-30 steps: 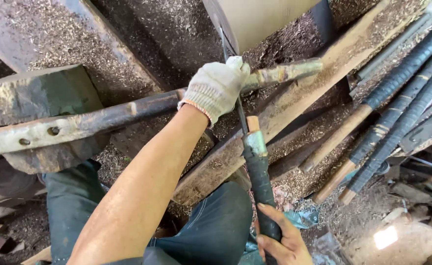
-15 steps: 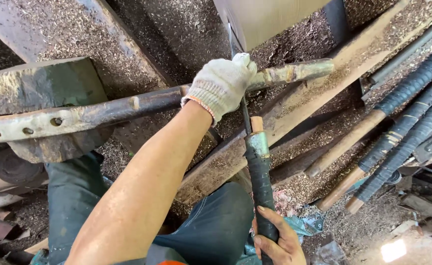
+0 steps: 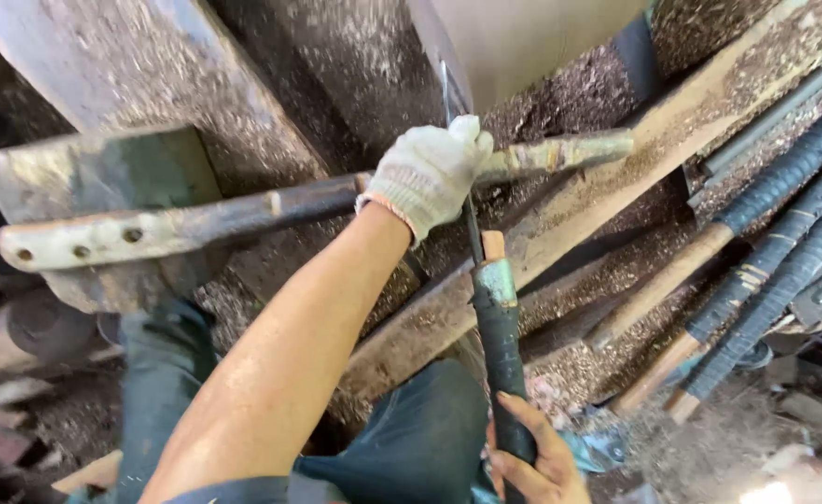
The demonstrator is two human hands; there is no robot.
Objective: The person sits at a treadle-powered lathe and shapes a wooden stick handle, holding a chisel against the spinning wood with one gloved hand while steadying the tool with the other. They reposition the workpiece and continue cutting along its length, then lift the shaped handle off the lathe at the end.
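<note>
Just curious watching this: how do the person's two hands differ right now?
The left hand wears a white knit glove; the right hand is bare. The left hand grips the long metal bar lying crosswise; the right hand holds the dark wrapped tool handle pointing away. Both are closed around something.

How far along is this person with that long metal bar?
Well under way, it seems: shavings lie thick over the planks. In hand now: the gloved left hand clamps the metal bar, while the bare right hand holds a tool with a black wrapped handle, its thin blade reaching up to the bar. How much is left I cannot tell; the bar's middle looks dark and rough.
</note>
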